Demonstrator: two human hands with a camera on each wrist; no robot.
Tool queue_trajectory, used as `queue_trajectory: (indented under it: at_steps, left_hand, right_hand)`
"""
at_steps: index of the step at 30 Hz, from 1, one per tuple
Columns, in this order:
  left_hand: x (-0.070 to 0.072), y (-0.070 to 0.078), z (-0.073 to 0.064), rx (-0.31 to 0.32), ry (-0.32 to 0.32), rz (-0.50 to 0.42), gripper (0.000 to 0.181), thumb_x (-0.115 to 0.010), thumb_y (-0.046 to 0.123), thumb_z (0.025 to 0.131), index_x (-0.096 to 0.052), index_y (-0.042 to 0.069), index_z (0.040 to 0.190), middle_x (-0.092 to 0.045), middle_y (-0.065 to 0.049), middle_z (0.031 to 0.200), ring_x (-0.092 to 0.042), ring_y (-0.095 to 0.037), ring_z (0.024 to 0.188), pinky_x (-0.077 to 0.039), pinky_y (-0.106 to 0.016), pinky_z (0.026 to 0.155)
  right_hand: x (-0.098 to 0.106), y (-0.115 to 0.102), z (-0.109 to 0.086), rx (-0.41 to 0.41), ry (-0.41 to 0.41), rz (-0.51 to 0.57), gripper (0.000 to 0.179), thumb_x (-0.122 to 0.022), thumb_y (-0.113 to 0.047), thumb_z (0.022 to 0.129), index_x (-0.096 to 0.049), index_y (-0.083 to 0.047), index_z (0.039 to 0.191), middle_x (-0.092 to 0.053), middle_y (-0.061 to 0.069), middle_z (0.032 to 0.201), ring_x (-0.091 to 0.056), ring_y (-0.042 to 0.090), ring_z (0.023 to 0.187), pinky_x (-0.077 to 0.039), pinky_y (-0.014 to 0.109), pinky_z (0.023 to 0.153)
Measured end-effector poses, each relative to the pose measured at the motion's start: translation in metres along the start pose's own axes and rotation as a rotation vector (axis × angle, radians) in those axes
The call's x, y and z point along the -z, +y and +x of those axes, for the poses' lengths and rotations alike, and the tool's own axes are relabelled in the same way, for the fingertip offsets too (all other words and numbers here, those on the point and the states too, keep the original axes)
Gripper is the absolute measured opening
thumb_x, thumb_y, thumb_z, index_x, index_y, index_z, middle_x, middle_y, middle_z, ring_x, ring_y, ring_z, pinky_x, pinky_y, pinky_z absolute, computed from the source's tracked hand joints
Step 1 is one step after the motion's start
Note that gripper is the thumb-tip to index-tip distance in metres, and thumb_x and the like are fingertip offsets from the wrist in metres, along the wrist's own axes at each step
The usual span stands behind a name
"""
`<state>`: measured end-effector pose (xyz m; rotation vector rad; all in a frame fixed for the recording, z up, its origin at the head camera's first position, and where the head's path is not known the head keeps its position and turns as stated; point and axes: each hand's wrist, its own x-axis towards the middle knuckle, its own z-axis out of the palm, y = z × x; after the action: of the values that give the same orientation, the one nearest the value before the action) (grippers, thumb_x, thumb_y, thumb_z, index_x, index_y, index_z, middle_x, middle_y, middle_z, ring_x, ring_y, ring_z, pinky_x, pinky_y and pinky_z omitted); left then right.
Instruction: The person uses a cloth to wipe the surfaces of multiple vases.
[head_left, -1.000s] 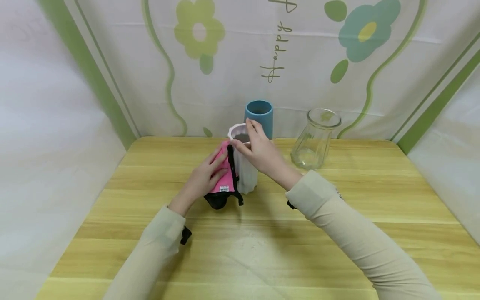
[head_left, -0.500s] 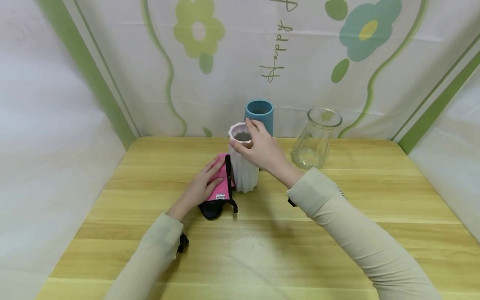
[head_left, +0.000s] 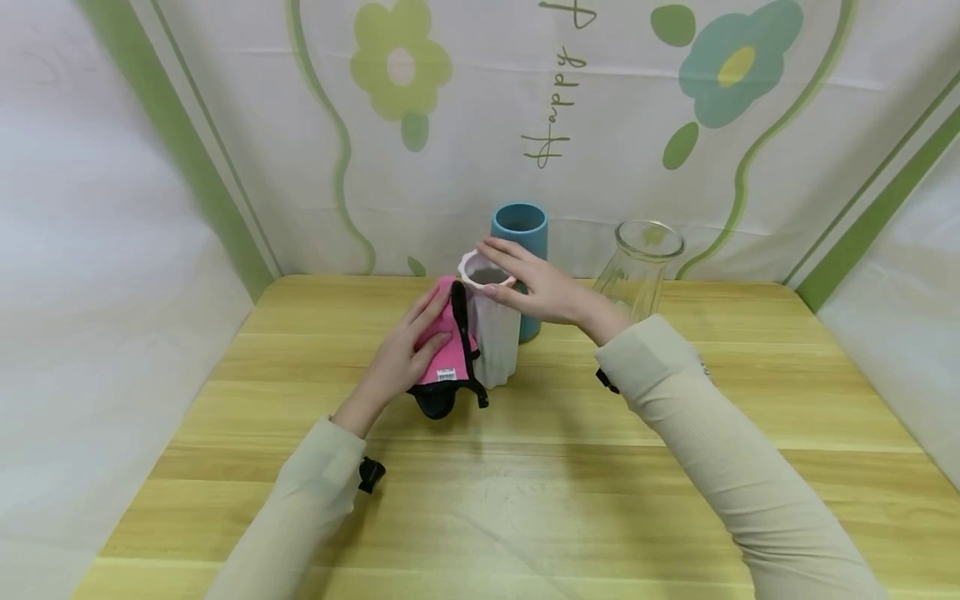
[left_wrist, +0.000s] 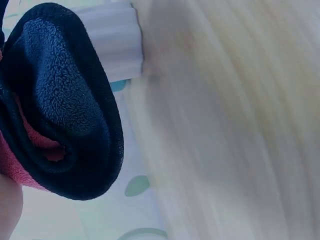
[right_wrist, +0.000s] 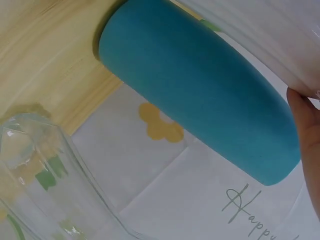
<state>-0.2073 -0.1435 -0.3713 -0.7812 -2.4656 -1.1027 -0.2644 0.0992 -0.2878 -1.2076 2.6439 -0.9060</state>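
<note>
My left hand (head_left: 405, 354) holds a pink cloth (head_left: 450, 354) with black edging against the side of a white fluted vase (head_left: 497, 342). In the left wrist view the dark fleecy side of the cloth (left_wrist: 70, 85) curls over in a fold, close before the white vase (left_wrist: 115, 42). My right hand (head_left: 551, 287) holds the vase at its rim, fingers reaching across the top and thumb on the near side. A blue cylindrical vase (head_left: 534, 240) stands just behind, partly hidden by the right hand.
A clear glass vase (head_left: 633, 279) stands at the back right, its lower part behind the right wrist and sleeve. The wooden tabletop (head_left: 495, 500) ends at a white curtain (head_left: 465, 183) printed with flowers.
The left hand and cloth slid down the white vase toward me, then back up. The right hand has shifted right, its fingers now lying flatter over the rim.
</note>
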Motion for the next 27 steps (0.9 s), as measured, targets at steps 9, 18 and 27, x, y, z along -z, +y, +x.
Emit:
queue_trajectory:
  at_steps: [9,18,27]
  left_hand:
    - [0.001,0.004,0.010,0.074,-0.037,0.004,0.055,-0.065,0.014,0.090,-0.046,0.011,0.141,-0.031,-0.009,0.157,-0.041,-0.038,0.137,-0.041,-0.054,0.106]
    - [-0.004,-0.007,0.003,0.148,-0.076,-0.103,0.056,-0.064,0.012,0.090,-0.044,0.010,0.143,-0.030,-0.008,0.157,-0.042,-0.038,0.135,-0.043,-0.053,0.103]
    - [-0.013,-0.027,-0.013,0.218,-0.165,-0.020,0.053,-0.062,0.018,0.092,-0.044,0.008,0.142,-0.033,-0.010,0.155,-0.031,-0.037,0.142,-0.029,-0.055,0.114]
  right_hand:
    - [-0.009,-0.010,-0.001,-0.073,0.061,-0.082,0.089,-0.029,-0.072,0.088,-0.017,-0.014,0.154,-0.015,0.006,0.162,-0.061,0.028,0.115,-0.042,0.050,0.106]
    - [-0.020,-0.024,0.000,-0.132,0.163,-0.135,0.065,-0.047,-0.037,0.099,-0.022,-0.009,0.152,-0.022,0.009,0.160,-0.066,0.024,0.108,-0.055,0.041,0.089]
    - [-0.028,-0.031,0.002,-0.181,0.224,-0.196,0.067,-0.047,-0.043,0.098,-0.026,-0.008,0.151,-0.025,0.008,0.159,-0.067,0.021,0.107,-0.047,0.050,0.100]
